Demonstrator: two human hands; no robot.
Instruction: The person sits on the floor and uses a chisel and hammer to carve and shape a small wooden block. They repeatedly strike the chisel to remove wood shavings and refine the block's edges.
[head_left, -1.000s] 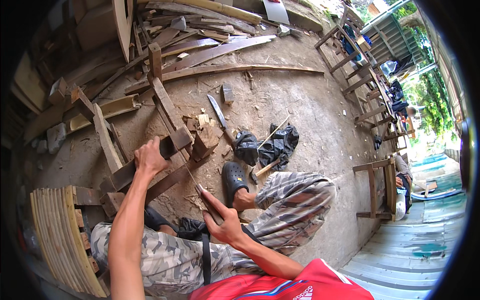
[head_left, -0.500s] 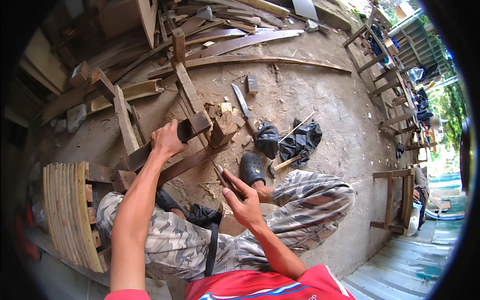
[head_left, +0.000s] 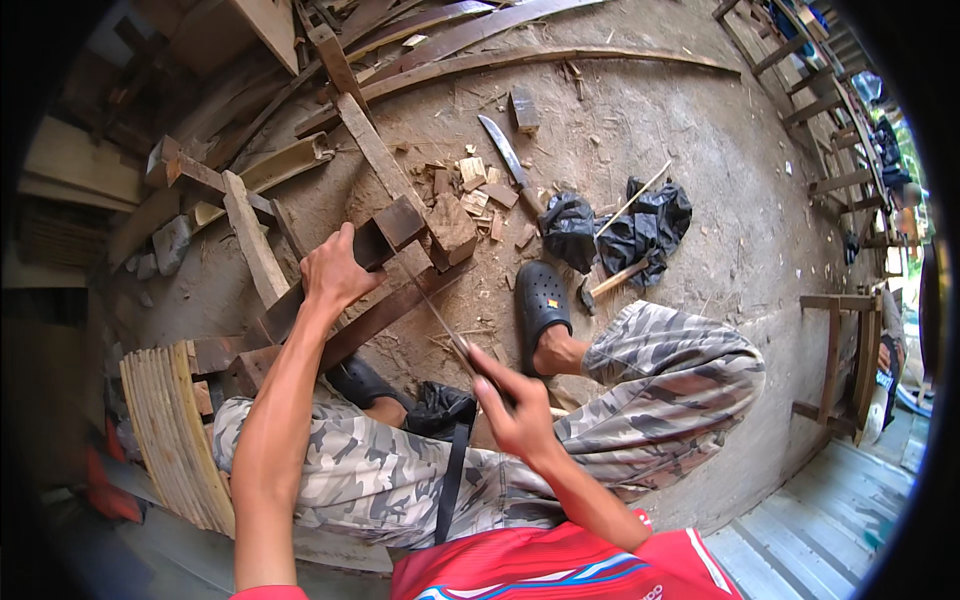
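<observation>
My right hand (head_left: 515, 405) is closed around the handle of a saw (head_left: 437, 314), whose narrow blade shows nearly edge-on. The blade slants up and left to the dark wooden beam (head_left: 282, 318), meeting it near its squared end (head_left: 399, 222). Whether the teeth sit in a cut cannot be made out. My left hand (head_left: 338, 270) is wrapped over the same beam just short of that end. Beneath, the beam rests across other timbers, among them a dark crosspiece (head_left: 395, 318) and a reddish wood block (head_left: 451, 232).
Wood offcuts (head_left: 472, 178) and a long knife (head_left: 505, 150) lie beyond the beam. Black plastic bags (head_left: 645, 225) and a hammer (head_left: 612, 283) are right of my shoe (head_left: 543, 305). Slatted wood (head_left: 170, 430) stands at left; wooden frames (head_left: 840, 185) line the far right.
My right hand has drawn the saw back toward me, away from the beam, so less blade reaches past it. My left hand keeps its hold. The whole view has shifted.
</observation>
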